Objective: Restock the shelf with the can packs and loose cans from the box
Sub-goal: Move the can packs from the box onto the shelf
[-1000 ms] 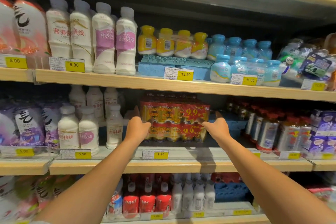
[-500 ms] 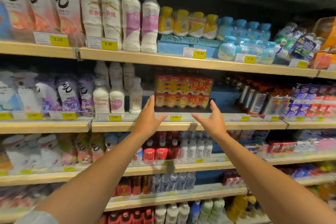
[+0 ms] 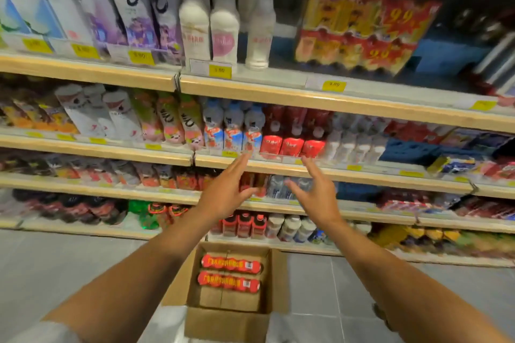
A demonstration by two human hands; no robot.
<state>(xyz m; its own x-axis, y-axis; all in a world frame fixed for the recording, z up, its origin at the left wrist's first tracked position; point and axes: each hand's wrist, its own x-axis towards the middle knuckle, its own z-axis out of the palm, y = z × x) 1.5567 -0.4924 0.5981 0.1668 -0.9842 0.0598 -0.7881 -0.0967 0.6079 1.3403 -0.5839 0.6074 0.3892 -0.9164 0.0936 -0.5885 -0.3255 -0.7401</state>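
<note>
A person's left hand and right hand are hovering apart, fingers spread, holding nothing. Below them, one open box is sitting on the floor, holding two can packs against its far wall. Two stacked packs are standing on a shelf above.

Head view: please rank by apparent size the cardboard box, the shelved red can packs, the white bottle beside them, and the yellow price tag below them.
1. Tied: the cardboard box and the red can packs look about alike, and their distances differ.
2. white bottle
3. yellow price tag
</note>
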